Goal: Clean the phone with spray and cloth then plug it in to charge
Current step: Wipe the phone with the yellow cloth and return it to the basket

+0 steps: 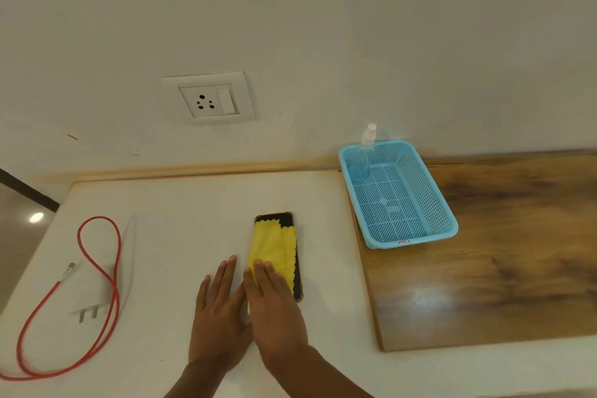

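Right hand (274, 310), flat and unclenched with fingers together, presses palm-down on the near end of a yellow microfibre cloth (271, 249); it grips nothing. Left hand (216, 317) lies just beside it, likewise flat and released, palm on the white table (181, 203), its thumb side touching the right hand. The cloth is draped lengthwise over a black smartphone (286, 220) in a clear case, which lies flat near the middle of the table, its long axis running from the near edge toward the wall; only the phone's far end and right side show beyond the cloth.

Toward the table's left edge, well apart from the hands, lies a white charger adapter (93, 297) with its two prongs pointing to the near edge, and a red charging cable (106, 255) looped around it, trailing off to the near-left corner. On the right, a wood-grain board (504, 268) adjoins the white surface. A light-blue perforated plastic basket (416, 236) rests at the board's far-left corner, and a clear spray bottle (363, 155) with blue liquid stands upright in the basket's far-left corner. A white wall socket (210, 98) with a switch is mounted on the wall behind the table.
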`<state>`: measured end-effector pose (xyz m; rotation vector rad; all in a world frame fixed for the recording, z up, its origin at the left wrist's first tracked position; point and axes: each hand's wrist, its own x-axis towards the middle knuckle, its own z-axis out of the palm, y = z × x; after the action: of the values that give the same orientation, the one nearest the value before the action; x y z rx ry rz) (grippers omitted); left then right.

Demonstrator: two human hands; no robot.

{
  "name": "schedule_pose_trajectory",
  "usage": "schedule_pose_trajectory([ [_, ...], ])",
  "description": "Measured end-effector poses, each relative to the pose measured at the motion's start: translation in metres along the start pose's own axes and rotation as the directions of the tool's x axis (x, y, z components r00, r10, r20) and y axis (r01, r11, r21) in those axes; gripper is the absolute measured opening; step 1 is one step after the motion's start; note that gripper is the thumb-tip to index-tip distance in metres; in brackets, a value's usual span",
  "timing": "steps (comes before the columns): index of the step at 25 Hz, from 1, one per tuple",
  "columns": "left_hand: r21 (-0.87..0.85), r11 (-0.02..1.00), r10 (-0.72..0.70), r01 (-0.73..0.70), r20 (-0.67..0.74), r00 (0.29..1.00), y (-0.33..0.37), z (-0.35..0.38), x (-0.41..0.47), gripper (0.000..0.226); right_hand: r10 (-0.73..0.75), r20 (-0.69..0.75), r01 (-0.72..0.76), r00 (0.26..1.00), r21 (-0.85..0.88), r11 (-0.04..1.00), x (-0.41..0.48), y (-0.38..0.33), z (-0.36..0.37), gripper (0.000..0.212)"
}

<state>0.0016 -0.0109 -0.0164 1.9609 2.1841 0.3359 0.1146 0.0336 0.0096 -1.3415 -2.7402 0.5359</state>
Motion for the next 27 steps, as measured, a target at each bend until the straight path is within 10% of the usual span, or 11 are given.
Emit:
schedule_pose_trajectory([
  [6, 0.011, 1.0, -0.028, 0.028, 0.015, 0.999, 0.0, 0.001, -0.001, 0.072, -0.314, 0.016, 0.315, 0.949, -0.03, 0.949, -0.048, 0.034, -0.016, 0.037],
  [13, 0.048, 0.996, -0.077, 0.076, 0.02, 0.997, 0.004, -0.002, 0.0, 0.077, 0.039, -0.088, -0.04, 0.995, -0.007, 0.999, -0.046, 0.064, -0.041, 0.057],
  [17, 0.042, 0.996, -0.077, 0.076, 0.014, 0.997, 0.004, 0.0, 0.001, 0.078, -0.025, -0.075, 0.018, 0.997, -0.089, 0.996, -0.049, 0.032, -0.019, 0.034],
  [27, 0.064, 0.998, -0.028, 0.027, 0.013, 1.0, 0.002, 0.001, 0.0, 0.063, -0.102, 0.002, 0.098, 0.995, 0.231, 0.968, -0.071, -0.005, -0.05, 0.05],
])
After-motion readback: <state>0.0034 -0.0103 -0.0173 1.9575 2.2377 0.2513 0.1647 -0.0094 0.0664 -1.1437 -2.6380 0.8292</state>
